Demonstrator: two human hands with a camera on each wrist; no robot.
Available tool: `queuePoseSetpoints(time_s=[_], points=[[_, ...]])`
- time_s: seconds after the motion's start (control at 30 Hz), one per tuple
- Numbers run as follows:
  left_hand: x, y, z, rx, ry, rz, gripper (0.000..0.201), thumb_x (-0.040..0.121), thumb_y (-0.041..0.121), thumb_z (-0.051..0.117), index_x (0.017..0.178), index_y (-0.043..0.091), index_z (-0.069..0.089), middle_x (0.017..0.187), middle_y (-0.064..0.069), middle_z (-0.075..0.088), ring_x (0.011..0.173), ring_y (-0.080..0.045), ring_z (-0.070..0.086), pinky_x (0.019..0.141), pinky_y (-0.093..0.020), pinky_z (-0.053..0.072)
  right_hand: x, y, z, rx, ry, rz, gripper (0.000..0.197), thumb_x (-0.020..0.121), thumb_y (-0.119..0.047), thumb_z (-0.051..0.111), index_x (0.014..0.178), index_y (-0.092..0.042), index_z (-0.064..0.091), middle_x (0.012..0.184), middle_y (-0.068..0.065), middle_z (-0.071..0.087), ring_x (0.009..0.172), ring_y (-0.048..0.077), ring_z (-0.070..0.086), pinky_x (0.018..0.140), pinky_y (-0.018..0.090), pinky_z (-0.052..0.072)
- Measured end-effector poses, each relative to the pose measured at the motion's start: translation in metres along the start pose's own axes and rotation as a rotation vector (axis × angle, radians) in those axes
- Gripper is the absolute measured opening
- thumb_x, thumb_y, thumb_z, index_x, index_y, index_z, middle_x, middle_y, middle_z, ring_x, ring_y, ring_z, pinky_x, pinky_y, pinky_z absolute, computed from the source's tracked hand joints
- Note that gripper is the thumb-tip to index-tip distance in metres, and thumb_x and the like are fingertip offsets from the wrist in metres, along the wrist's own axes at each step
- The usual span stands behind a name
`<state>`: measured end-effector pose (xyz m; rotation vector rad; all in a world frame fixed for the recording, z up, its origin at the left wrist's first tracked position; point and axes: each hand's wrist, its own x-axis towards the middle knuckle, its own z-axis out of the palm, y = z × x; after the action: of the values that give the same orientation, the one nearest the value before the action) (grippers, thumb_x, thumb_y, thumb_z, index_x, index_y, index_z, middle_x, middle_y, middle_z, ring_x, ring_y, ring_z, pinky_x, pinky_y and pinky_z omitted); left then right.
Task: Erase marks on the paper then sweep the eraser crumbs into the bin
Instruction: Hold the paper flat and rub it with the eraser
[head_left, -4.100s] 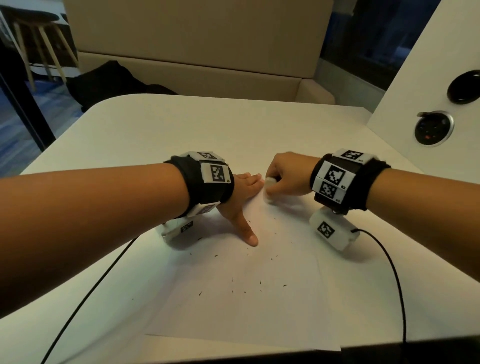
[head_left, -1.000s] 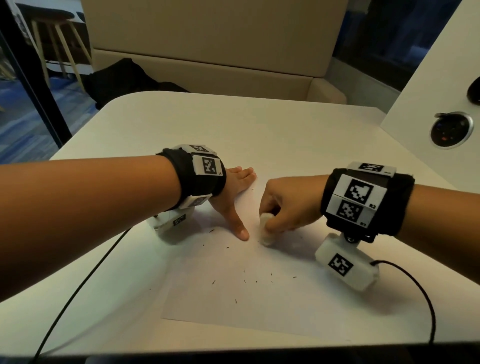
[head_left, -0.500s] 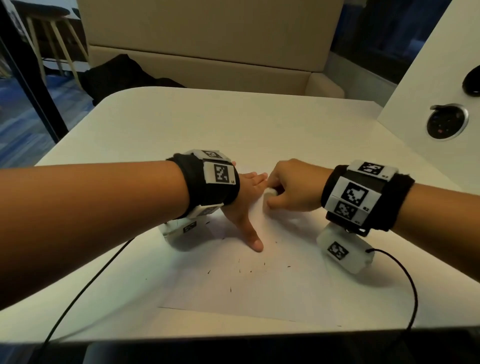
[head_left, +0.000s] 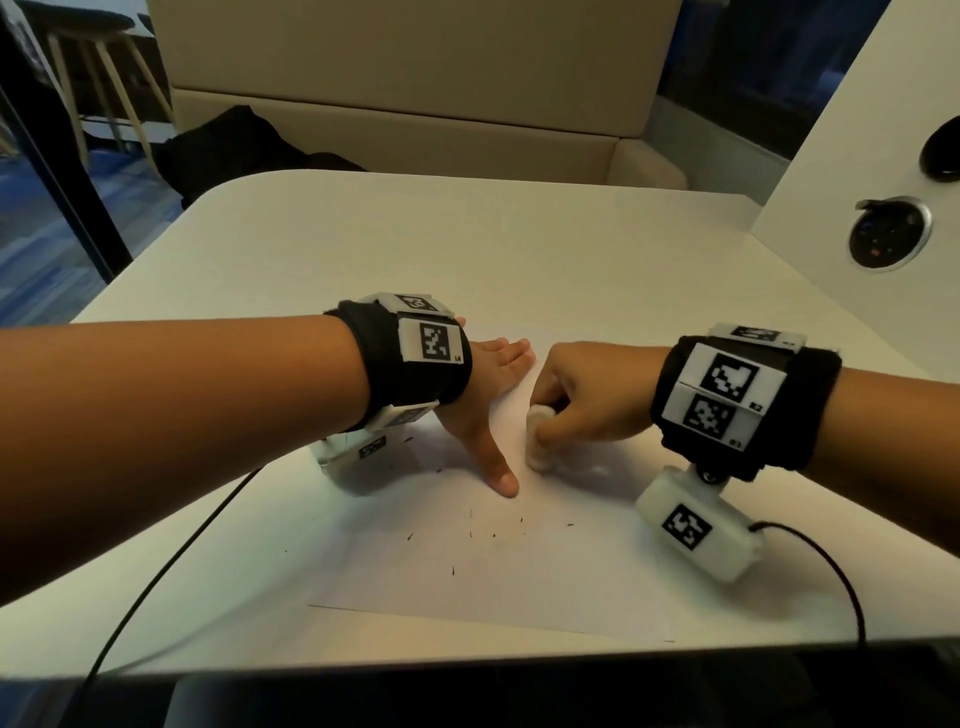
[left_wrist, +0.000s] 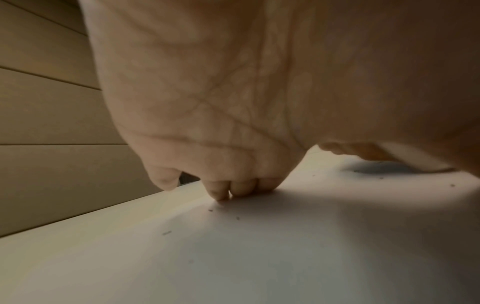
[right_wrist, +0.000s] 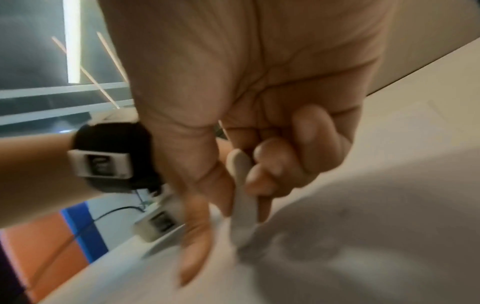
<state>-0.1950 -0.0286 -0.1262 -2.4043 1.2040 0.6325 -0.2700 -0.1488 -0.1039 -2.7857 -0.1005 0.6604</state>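
A white sheet of paper (head_left: 519, 582) lies on the white table (head_left: 467, 249). My left hand (head_left: 491, 395) lies flat on the paper's upper left part, fingers straight and thumb stretched toward me, pressing it down. My right hand (head_left: 576, 400) pinches a white eraser (head_left: 540, 436) between thumb and fingers, its lower end on the paper just right of the left thumb. In the right wrist view the eraser (right_wrist: 242, 197) stands tilted with its tip on the sheet. Dark eraser crumbs (head_left: 483, 535) are scattered on the paper below the hands. In the left wrist view the fingertips (left_wrist: 221, 193) touch the surface, with crumbs (left_wrist: 210, 210) beside them.
A beige bench (head_left: 395, 104) stands behind the table with a black bag (head_left: 234, 150) on it. A white panel with a round socket (head_left: 889, 240) rises at the right. Black cables (head_left: 156, 577) run from the wrist cameras off the near edge. No bin is in view.
The right hand with the eraser has moved back and forth across the paper, and now sits nearer me than half a second ago. The left hand has kept pressing the sheet.
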Motion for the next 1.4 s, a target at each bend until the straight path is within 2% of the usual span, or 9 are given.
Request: queuePoseSetpoints(time_s=[0.13, 0.3, 0.47, 0.63, 0.8, 0.93, 1.1, 1.3, 1.4], points=[[-0.001, 0.0, 0.0, 0.017, 0.006, 0.005, 0.141, 0.061, 0.085, 0.06, 0.152, 0.016, -0.024, 0.162, 0.002, -0.022, 0.151, -0.015, -0.012, 0.121, -0.052, -0.007, 0.01, 0.014, -0.008, -0.048, 0.206, 0.088, 0.019, 0.079, -0.027, 0.066, 0.07, -0.011, 0.072, 0.065, 0.002, 0.063, 0.06, 0.015, 0.053, 0.057, 0.027, 0.043], [-0.003, 0.001, -0.001, 0.005, -0.01, 0.0, 0.142, 0.062, 0.083, 0.063, 0.152, 0.017, -0.025, 0.162, 0.001, -0.023, 0.151, -0.016, -0.013, 0.121, -0.048, -0.008, -0.004, -0.001, 0.005, -0.032, 0.026, -0.002, 0.025, 0.078, -0.026, 0.067, 0.054, -0.02, 0.062, 0.052, -0.006, 0.054, 0.051, 0.01, 0.047, 0.052, 0.025, 0.041], [-0.003, 0.002, -0.002, -0.004, 0.004, 0.002, 0.14, 0.064, 0.081, 0.063, 0.153, 0.015, -0.023, 0.163, 0.001, -0.021, 0.151, -0.017, -0.012, 0.12, -0.045, -0.007, 0.005, 0.013, -0.006, -0.017, 0.21, 0.104, 0.018, 0.077, -0.025, 0.066, 0.07, -0.01, 0.072, 0.063, 0.002, 0.062, 0.058, 0.015, 0.052, 0.056, 0.029, 0.044], [-0.004, 0.003, -0.002, -0.005, 0.006, 0.005, 0.14, 0.065, 0.079, 0.065, 0.153, 0.014, -0.023, 0.162, -0.001, -0.023, 0.15, -0.017, -0.014, 0.119, -0.04, -0.009, -0.011, -0.01, 0.016, 0.011, -0.076, -0.079, 0.019, 0.076, -0.029, 0.07, 0.062, -0.017, 0.072, 0.061, 0.007, 0.063, 0.056, 0.013, 0.05, 0.056, 0.031, 0.042], [-0.004, 0.003, -0.001, -0.007, 0.011, -0.005, 0.14, 0.065, 0.079, 0.064, 0.153, 0.014, -0.023, 0.162, 0.0, -0.022, 0.151, -0.016, -0.013, 0.119, -0.04, -0.008, -0.008, 0.003, 0.005, 0.017, 0.119, -0.017, 0.022, 0.079, -0.027, 0.068, 0.057, -0.022, 0.067, 0.056, -0.003, 0.06, 0.054, 0.011, 0.05, 0.056, 0.029, 0.044], [-0.004, 0.004, -0.001, 0.0, 0.016, -0.004, 0.141, 0.064, 0.08, 0.064, 0.153, 0.014, -0.022, 0.163, 0.0, -0.021, 0.151, -0.016, -0.012, 0.119, -0.041, -0.007, -0.023, -0.011, 0.024, 0.025, -0.076, -0.107, 0.019, 0.08, -0.028, 0.067, 0.066, -0.016, 0.071, 0.067, 0.008, 0.069, 0.058, 0.012, 0.054, 0.059, 0.031, 0.048], [-0.003, 0.005, -0.001, -0.015, 0.019, -0.017, 0.139, 0.065, 0.079, 0.064, 0.153, 0.014, -0.022, 0.163, 0.0, -0.021, 0.151, -0.017, -0.012, 0.119, -0.041, -0.007, -0.015, 0.009, 0.007, 0.029, 0.114, 0.015, 0.02, 0.078, -0.027, 0.067, 0.059, -0.018, 0.069, 0.061, 0.0, 0.065, 0.057, 0.012, 0.053, 0.059, 0.033, 0.049], [-0.002, 0.005, 0.0, -0.02, 0.029, -0.021, 0.14, 0.064, 0.078, 0.066, 0.153, 0.014, -0.021, 0.163, 0.001, -0.02, 0.151, -0.016, -0.01, 0.12, -0.041, -0.006, -0.033, -0.002, 0.021, 0.033, -0.103, -0.052, 0.022, 0.078, -0.026, 0.071, 0.07, -0.005, 0.071, 0.058, 0.004, 0.058, 0.053, 0.011, 0.047, 0.053, 0.026, 0.04], [0.001, 0.001, -0.003, -0.031, 0.036, -0.028, 0.141, 0.063, 0.08, 0.065, 0.154, 0.015, -0.02, 0.163, 0.001, -0.019, 0.151, -0.015, -0.008, 0.12, -0.041, -0.005, -0.032, 0.0, 0.01, 0.106, 0.012, -0.03, 0.019, 0.078, -0.028, 0.073, 0.071, -0.01, 0.073, 0.06, 0.001, 0.061, 0.052, 0.01, 0.051, 0.053, 0.023, 0.043]])
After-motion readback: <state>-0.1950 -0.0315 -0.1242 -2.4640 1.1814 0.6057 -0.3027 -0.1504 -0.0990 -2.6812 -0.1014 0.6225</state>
